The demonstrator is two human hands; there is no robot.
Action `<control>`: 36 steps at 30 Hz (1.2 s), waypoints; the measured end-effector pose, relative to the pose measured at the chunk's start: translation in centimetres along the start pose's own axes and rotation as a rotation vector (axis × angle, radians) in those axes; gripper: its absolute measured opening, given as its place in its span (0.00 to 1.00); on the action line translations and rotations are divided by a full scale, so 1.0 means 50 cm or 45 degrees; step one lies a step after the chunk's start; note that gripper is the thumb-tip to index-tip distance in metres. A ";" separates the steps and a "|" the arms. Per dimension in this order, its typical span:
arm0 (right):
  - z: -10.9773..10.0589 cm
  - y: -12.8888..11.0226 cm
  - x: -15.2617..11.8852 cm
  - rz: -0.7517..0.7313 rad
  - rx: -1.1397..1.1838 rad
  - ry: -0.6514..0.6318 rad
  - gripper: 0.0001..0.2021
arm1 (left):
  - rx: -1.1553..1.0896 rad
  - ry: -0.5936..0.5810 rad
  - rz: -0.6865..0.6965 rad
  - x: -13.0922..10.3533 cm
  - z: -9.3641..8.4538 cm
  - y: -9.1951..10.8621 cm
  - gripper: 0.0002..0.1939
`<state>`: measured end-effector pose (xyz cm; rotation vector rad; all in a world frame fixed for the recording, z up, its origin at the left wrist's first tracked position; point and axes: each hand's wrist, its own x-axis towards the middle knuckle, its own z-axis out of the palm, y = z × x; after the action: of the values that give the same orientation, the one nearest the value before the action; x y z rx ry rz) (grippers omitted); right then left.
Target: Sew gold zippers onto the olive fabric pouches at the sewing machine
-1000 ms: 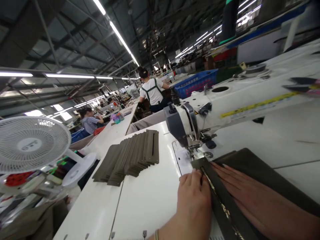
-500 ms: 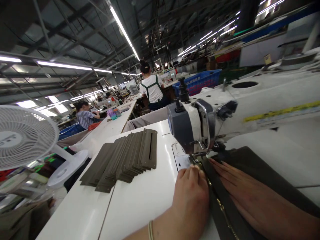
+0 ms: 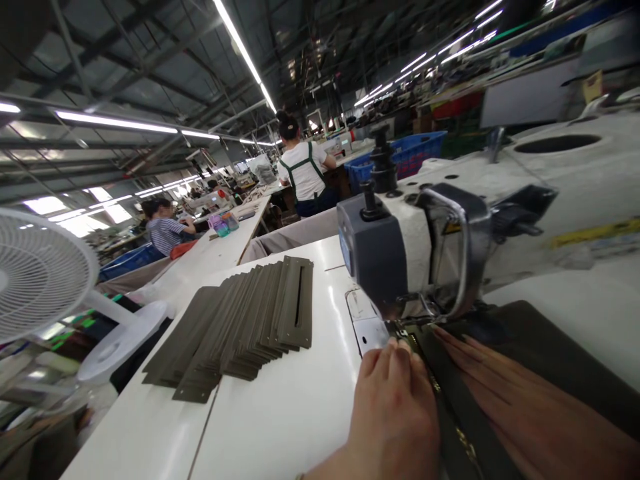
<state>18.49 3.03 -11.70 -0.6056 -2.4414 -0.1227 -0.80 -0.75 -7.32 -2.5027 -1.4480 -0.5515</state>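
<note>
A dark olive fabric piece (image 3: 550,353) with a zipper (image 3: 450,413) lies under the head of a white sewing machine (image 3: 450,220). My left hand (image 3: 395,407) rests on the fabric's left edge, fingertips just before the presser foot (image 3: 400,323). My right hand (image 3: 510,393) lies flat on the fabric to the right of the zipper, fingers stretched toward the needle. Neither hand grips anything; both press the piece down on the white table (image 3: 280,413).
A fanned stack of olive slotted pieces (image 3: 240,323) lies left of the machine. A white fan (image 3: 40,273) stands at the far left. Two other people (image 3: 305,167) sit at tables further back. A blue crate (image 3: 415,150) stands behind the machine.
The view has moved closer to the machine head, which now looks larger. Both hands have stayed pressed on the fabric near the presser foot, sliding slightly forward.
</note>
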 end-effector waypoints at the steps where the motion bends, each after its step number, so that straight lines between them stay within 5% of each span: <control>1: -0.001 0.000 0.001 0.005 0.005 -0.008 0.34 | 0.000 0.008 0.007 0.000 0.001 0.000 0.13; 8: -0.008 -0.008 0.003 0.036 0.021 -0.021 0.35 | -0.001 0.104 0.029 -0.002 -0.001 0.001 0.13; 26: -0.002 -0.004 0.010 0.048 -0.060 0.071 0.35 | 0.036 -0.137 -0.006 0.008 -0.010 -0.002 0.11; 36: -0.003 0.004 0.037 0.029 -0.140 0.097 0.34 | 0.048 -0.097 0.004 0.021 -0.016 -0.012 0.11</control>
<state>17.34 3.92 -10.50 -0.6644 -2.3649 -0.2670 -1.02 0.09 -6.17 -2.5221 -1.4665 -0.4282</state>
